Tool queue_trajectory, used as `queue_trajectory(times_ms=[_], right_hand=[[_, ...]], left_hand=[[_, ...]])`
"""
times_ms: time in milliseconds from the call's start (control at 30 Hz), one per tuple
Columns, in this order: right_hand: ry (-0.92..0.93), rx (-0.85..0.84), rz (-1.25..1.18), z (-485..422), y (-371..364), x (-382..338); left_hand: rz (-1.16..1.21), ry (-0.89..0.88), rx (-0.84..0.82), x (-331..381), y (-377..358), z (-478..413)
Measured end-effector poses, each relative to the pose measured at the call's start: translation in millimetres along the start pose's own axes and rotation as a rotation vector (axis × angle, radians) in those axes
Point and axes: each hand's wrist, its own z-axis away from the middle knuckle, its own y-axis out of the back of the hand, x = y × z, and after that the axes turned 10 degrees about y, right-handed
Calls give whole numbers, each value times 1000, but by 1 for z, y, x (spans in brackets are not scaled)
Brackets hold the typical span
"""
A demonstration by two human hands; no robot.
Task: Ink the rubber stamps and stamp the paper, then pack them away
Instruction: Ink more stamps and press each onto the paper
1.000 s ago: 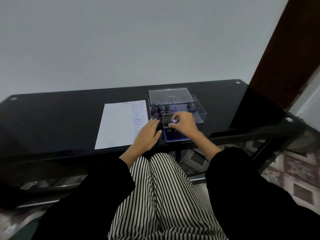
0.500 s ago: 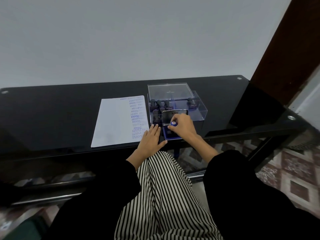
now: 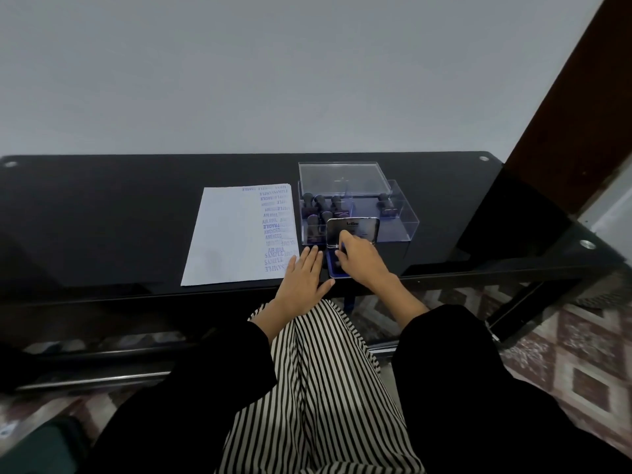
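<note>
The paper (image 3: pixel 239 234) is carrying many prints already; the right hand (image 3: pixel 362 260) is pinching something over the ink pad (image 3: pixel 337 268), the left hand (image 3: pixel 302 278) lying flat, packing remaining

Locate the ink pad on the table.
In the head view, the ink pad lies at the table's near edge, under the right hand, between the paper and the clear stamp box.
</note>
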Motion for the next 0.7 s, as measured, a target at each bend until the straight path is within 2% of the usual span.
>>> queue_trajectory(times_ms=[233,500,700], right_hand=[[-42,-13,-60,-12,-4,-1],[-4,261,-92,13,-31,4],[-11,184,-119,0,-24,5]], left_hand=[[-26,4,40,0,-3,2],[-38,9,61,0,-6,2],[-42,6,60,0,-7,1]])
